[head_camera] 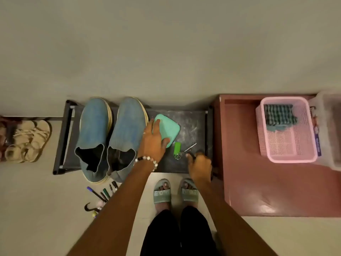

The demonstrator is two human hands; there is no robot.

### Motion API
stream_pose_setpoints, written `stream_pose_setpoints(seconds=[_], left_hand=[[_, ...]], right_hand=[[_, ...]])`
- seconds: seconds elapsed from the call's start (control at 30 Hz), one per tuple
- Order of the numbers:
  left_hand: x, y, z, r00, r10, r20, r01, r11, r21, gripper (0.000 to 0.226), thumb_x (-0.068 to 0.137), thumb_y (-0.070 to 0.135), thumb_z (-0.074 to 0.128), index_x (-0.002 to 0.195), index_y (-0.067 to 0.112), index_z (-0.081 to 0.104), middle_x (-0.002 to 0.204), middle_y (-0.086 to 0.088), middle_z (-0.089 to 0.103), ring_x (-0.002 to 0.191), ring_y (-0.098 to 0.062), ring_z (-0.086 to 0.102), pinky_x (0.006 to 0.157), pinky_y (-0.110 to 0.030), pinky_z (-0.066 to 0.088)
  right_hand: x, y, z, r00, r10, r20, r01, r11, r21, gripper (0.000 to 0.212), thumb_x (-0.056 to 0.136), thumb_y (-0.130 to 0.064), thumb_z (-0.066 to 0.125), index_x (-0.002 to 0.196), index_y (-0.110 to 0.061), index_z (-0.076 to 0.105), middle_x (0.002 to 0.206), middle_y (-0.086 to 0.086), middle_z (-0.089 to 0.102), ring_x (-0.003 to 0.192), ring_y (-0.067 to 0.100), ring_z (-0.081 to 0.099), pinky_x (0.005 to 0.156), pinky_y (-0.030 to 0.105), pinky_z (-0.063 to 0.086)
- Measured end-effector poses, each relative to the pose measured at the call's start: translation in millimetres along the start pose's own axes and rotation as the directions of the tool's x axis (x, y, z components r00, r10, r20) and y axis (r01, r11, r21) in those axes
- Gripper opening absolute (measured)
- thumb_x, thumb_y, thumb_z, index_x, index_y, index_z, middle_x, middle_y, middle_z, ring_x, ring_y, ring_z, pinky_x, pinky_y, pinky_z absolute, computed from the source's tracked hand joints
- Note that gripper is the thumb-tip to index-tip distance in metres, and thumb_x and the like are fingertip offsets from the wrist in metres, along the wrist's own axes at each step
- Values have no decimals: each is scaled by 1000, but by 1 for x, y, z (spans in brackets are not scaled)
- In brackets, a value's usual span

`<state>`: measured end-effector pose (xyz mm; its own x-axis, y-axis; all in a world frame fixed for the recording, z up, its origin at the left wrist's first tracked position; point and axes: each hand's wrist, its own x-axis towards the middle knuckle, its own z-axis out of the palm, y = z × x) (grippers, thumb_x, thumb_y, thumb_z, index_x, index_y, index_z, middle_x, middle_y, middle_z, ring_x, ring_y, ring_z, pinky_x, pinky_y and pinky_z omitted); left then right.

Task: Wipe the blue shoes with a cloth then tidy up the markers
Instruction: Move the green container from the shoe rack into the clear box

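Two blue slip-on shoes (110, 137) stand side by side on the left half of a black shoe rack (191, 126). Beside the right shoe lies a folded mint-green cloth (170, 129). My left hand (154, 143) grips it, fingers on top and thumb along its near edge. My right hand (200, 166) is curled at the rack's near right corner around a small dark object (193, 154) that I cannot identify. Several markers (103, 193) lie scattered on the floor below the shoes, partly hidden by my left forearm.
A green key tag with keys (177, 149) lies on the rack between my hands. To the right, a reddish surface (245, 182) carries a pink basket (287, 159) with a dark striped cloth (279, 117), and a clear bin (330, 126). Beige sandals (27, 141) sit at far left. My slippered feet (175, 193) stand before the rack.
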<state>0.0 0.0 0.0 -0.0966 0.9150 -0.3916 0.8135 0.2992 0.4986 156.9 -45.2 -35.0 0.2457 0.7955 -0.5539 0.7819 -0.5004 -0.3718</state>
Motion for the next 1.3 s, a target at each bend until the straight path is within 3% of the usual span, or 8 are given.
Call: stream_pose_setpoints(seconds=[0.27, 0.43, 0.6, 0.73, 0.9, 1.1, 1.23, 1.3], left_hand=[[50, 7, 16, 986, -130, 105, 110, 978, 174, 114, 71, 37, 80, 152, 14, 3, 144, -23, 29, 130, -40, 35, 106, -45, 32], [50, 17, 9, 988, -136, 72, 110, 951, 290, 110, 57, 51, 85, 143, 9, 29, 137, -18, 30, 125, -36, 36, 102, -42, 35], [33, 25, 5, 977, -121, 173, 130, 991, -37, 92, 56, 32, 90, 125, 11, 33, 118, -12, 44, 108, -36, 51, 91, -46, 47], [6, 50, -12, 957, -214, 195, 262, 927, -268, 75, 68, 22, 85, 123, 13, 35, 104, -2, 50, 91, -26, 55, 79, -36, 49], [-19, 106, -22, 867, -384, 319, 496, 585, -642, 64, 69, 27, 82, 120, 9, 47, 112, -10, 63, 95, -28, 64, 83, -49, 55], [-10, 241, -8, 866, -211, 453, 492, 522, -697, 44, 81, 9, 69, 122, -1, 55, 111, -20, 66, 93, -34, 66, 66, -37, 57], [8, 348, 24, 859, -106, 502, 461, 588, -664, 66, 59, 24, 78, 118, 2, 58, 107, -21, 67, 91, -34, 68, 74, -53, 56], [17, 392, 45, 849, -45, 527, 433, 630, -644, 44, 72, 21, 77, 111, 5, 62, 100, -20, 69, 86, -38, 68, 75, -62, 53]], right_hand=[[26, -21, 14, 978, 199, -55, -197, 979, 52, 40, 87, -36, 64, 106, -1, 59, 106, 18, 65, 98, 36, 63, 78, 37, 51], [21, -13, 8, 968, 252, 9, -240, 907, 346, 17, 88, -14, 61, 92, 1, 68, 95, 18, 69, 88, 30, 65, 72, 26, 48], [-5, -4, -24, 859, 284, 426, -488, 201, 850, 12, 96, -8, 51, 96, -8, 63, 81, 13, 67, 74, 23, 65, 72, 40, 56], [-31, -7, -72, 835, 183, 519, -521, -42, 853, 20, 98, -14, 47, 97, -6, 65, 68, 5, 52, 64, 14, 53, 60, 33, 54], [-51, 24, -155, 829, 136, 542, -450, -414, 792, 18, 97, -12, 47, 96, 1, 61, 90, 17, 59, 74, 25, 63, 50, 25, 56], [-47, 108, -253, 859, 279, 430, -223, -552, 803, 14, 95, -5, 48, 97, 1, 61, 96, 18, 61, 77, 24, 59, 54, 24, 57], [-23, 166, -311, 885, 376, 274, -60, -491, 869, 15, 96, -4, 45, 96, -3, 60, 96, 15, 64, 83, 24, 62, 64, 24, 57], [-4, 187, -331, 880, 419, 223, -12, -450, 893, 16, 95, 0, 44, 94, -3, 60, 93, 14, 64, 83, 22, 62, 65, 24, 56]])
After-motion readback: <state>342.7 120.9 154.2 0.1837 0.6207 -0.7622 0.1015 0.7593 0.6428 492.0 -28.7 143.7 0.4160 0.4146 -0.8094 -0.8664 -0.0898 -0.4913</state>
